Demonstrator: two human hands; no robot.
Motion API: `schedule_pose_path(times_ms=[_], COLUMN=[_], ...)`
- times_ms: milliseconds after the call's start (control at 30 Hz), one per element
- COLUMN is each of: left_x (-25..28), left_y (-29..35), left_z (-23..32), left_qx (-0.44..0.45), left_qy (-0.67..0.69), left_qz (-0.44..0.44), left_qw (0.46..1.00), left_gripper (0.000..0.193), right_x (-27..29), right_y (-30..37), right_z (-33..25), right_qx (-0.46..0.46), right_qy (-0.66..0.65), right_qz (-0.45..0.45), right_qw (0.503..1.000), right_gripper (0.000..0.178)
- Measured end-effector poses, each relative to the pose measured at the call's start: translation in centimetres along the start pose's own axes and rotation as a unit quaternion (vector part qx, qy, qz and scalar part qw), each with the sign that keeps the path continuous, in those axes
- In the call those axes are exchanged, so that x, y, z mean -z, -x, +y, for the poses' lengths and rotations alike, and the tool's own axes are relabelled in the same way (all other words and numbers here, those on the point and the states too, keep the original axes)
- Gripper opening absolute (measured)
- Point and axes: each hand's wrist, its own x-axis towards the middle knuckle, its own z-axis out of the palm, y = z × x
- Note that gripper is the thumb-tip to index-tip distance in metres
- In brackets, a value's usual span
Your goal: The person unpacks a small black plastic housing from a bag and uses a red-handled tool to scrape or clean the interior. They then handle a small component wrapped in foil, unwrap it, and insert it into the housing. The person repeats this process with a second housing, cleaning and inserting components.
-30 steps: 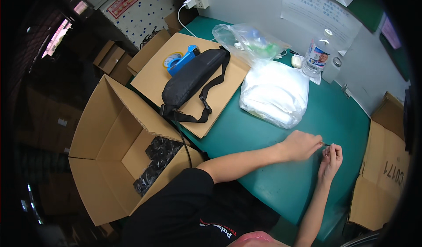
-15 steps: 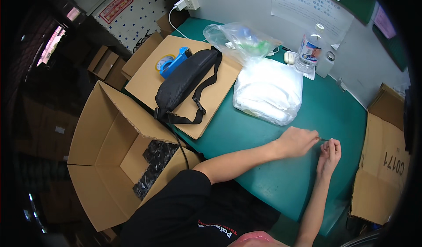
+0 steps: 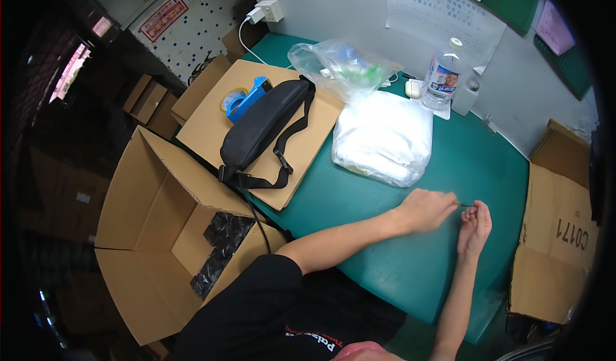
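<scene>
Over the right part of the green tabletop, my left hand and my right hand are close together with their fingers pinched. Between the fingertips stretches a small thin dark piece, too small to make out its kind. Both hands appear to grip it, one at each end. Just beyond my left hand lies a clear plastic bag packed with white items.
At left, a black waist bag and blue tape dispenser lie on flat cardboard. An open carton holds black-wrapped pieces. A bottle stands at the back; another carton is at right.
The whole view has shifted slightly. My hands stay pinched on the thin dark piece, with only small movement of the fingers.
</scene>
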Motion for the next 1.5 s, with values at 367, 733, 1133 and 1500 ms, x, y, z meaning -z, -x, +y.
schedule_pose_path(times_ms=[367,733,1133,1500], left_x=[0.3,0.2,0.3,0.6], left_y=[-0.3,-0.1,-0.4,-0.7], left_z=[0.2,0.1,0.0,0.5], left_qx=[0.002,0.004,0.003,0.030], left_qy=[0.014,0.012,0.003,0.004], left_qz=[0.012,0.013,0.001,-0.028], left_qw=[1.000,1.000,1.000,0.999], left_gripper=[0.019,0.019,0.015,0.016], right_x=[0.4,-0.1,-1.4,-1.9], right_y=[-0.3,0.1,0.4,0.7], right_z=[0.2,0.0,0.0,-0.5], right_qx=[0.030,0.032,0.016,-0.023], right_qy=[0.047,0.058,0.048,0.039], right_qz=[0.017,0.026,0.054,0.028], right_qw=[0.998,0.997,0.997,0.999], right_gripper=[0.009,0.006,0.008,0.015])
